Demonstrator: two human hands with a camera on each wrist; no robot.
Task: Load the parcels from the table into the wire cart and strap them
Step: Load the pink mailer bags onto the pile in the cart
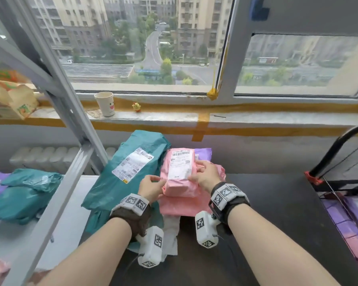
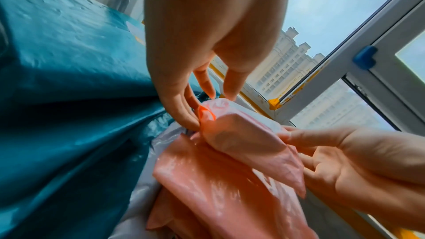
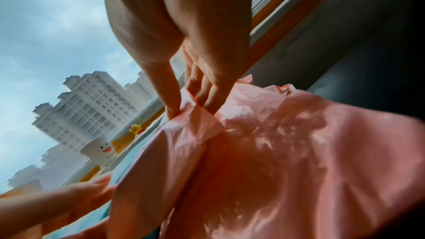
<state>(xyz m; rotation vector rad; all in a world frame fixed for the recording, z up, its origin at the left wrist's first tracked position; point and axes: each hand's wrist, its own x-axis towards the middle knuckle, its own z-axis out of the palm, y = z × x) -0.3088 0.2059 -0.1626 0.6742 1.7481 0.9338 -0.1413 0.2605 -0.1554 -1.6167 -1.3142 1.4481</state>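
Note:
A small pink parcel (image 1: 179,172) with a white label lies on top of a flat pink parcel (image 1: 182,205) on the black table (image 1: 277,203). My left hand (image 1: 160,181) pinches its near left corner. My right hand (image 1: 196,172) grips its right edge with thumb and fingers. The left wrist view shows my left hand (image 2: 207,104) at the corner of the pink parcel (image 2: 241,137). In the right wrist view my right hand (image 3: 190,104) pinches a fold of the pink parcel (image 3: 276,152). A large teal parcel (image 1: 124,170) lies just to the left. The wire cart (image 1: 339,153) stands at the right.
A purple parcel (image 1: 203,152) peeks out behind the pink one. Purple and pink parcels (image 1: 355,213) lie in the cart. A grey metal shelf frame (image 1: 70,112) with another teal parcel (image 1: 23,195) stands at the left. A paper cup (image 1: 105,104) and a yellow toy (image 1: 136,107) sit on the windowsill.

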